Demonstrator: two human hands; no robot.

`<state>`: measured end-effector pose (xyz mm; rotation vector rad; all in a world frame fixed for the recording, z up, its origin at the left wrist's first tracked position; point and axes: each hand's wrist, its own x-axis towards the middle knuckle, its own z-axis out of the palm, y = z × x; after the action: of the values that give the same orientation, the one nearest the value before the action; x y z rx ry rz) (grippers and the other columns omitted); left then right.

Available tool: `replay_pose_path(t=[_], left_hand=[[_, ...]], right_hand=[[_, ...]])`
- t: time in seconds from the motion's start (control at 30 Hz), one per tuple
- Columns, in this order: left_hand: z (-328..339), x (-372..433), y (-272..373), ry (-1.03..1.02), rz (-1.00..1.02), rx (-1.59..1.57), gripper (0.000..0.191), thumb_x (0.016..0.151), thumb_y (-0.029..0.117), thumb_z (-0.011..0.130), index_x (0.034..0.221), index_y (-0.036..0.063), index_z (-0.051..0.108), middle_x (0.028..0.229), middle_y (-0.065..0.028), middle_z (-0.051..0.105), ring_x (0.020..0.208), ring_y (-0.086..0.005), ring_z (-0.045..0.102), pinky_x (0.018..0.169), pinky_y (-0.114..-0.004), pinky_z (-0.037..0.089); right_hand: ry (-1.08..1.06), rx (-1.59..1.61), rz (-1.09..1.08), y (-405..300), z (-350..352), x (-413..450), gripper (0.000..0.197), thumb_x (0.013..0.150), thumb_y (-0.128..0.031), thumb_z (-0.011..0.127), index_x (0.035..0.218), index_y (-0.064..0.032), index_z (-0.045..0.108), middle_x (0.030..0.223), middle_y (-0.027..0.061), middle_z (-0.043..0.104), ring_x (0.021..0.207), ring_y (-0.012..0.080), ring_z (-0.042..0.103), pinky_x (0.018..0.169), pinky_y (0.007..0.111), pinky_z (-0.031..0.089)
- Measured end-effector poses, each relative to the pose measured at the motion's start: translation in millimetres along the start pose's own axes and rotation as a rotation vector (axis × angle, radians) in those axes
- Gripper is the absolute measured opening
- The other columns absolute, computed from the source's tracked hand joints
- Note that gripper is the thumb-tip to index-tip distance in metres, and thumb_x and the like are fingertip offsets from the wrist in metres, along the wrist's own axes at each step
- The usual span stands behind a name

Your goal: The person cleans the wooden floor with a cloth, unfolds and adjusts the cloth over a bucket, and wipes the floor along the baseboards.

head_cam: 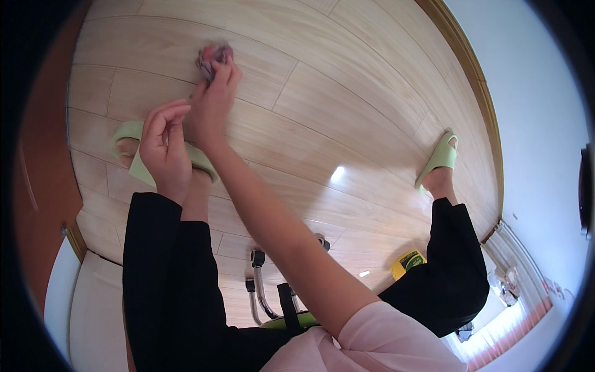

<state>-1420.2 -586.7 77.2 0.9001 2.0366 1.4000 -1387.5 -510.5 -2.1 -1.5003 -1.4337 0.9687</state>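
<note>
My right hand (216, 100) reaches down to the wooden floor (325, 125) and grips a crumpled, dark and reddish cloth (214, 58), blurred at its edges. The cloth looks pressed against the floor. Nearer to me, my left hand (165, 149) hangs above one light green slipper (144, 169), palm partly turned up. Its fingers are loosely bent, and nothing shows in them. Black fabric covers that arm below the wrist. The other light green slipper (439, 158) is on my foot at the right.
A chair with chrome legs (265, 297) and black feet stands beneath me. Near my right knee is a yellow container (408, 264) with a green label. A reddish-brown panel (46, 139) borders the floor at left. Brown skirting (479, 79) and a white wall (534, 116) run along the right.
</note>
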Motion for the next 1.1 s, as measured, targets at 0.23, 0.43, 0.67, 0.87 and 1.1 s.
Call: replay_pose_path(t=[0.23, 0.43, 0.67, 0.87, 1.1], left_hand=[[-13, -1, -1, 0.164, -0.017, -0.066, 0.026, 0.088, -0.016, 0.046, 0.097, -0.0035, 0.067, 0.112, -0.0114, 0.065, 0.107, -0.0187, 0.062, 0.094, -0.027, 0.049], [-2, 8, 1, 0.208, -0.017, -0.129, 0.023, 0.089, -0.016, 0.048, 0.095, -0.0040, 0.067, 0.112, -0.0119, 0.065, 0.105, -0.0190, 0.062, 0.092, -0.028, 0.050], [-32, 1, -8, 0.178, -0.026, -0.075, 0.018, 0.100, -0.007, 0.048, 0.103, -0.0026, 0.065, 0.120, -0.0123, 0.063, 0.113, -0.0193, 0.060, 0.099, -0.031, 0.052], [-15, 3, -6, 0.235, -0.068, -0.102, 0.022, 0.094, -0.014, 0.045, 0.103, -0.0051, 0.063, 0.117, -0.0125, 0.062, 0.110, -0.0197, 0.061, 0.098, -0.030, 0.051], [-29, 17, -25, 0.255, -0.055, -0.047, 0.021, 0.095, -0.013, 0.047, 0.103, -0.0031, 0.063, 0.115, -0.0106, 0.062, 0.109, -0.0192, 0.061, 0.098, -0.029, 0.051]], right_hand=[[-0.089, 0.424, 0.220, 27, -83, 19, 0.027, 0.101, 0.001, 0.048, 0.127, -0.0071, 0.048, 0.091, 0.0051, 0.060, 0.071, 0.0106, 0.056, 0.057, 0.027, 0.049], [0.215, -0.005, 0.222, 105, -240, -67, 0.021, 0.102, -0.003, 0.049, 0.122, -0.0050, 0.045, 0.104, 0.0097, 0.058, 0.066, 0.0115, 0.054, 0.047, 0.027, 0.042], [-0.047, -0.252, 0.115, 10, -52, -100, 0.047, 0.077, 0.010, 0.056, 0.123, 0.0003, 0.051, 0.130, 0.0256, 0.048, 0.128, 0.0434, 0.043, 0.109, 0.050, 0.036], [-0.242, 0.213, -0.105, -7, 77, 32, 0.037, 0.080, 0.009, 0.055, 0.115, 0.0025, 0.048, 0.120, 0.0275, 0.048, 0.121, 0.0461, 0.041, 0.105, 0.050, 0.036], [-0.125, 0.275, -0.035, 24, -57, 109, 0.024, 0.099, 0.001, 0.048, 0.122, -0.0051, 0.048, 0.094, 0.0094, 0.066, 0.070, 0.0106, 0.057, 0.056, 0.029, 0.048]])
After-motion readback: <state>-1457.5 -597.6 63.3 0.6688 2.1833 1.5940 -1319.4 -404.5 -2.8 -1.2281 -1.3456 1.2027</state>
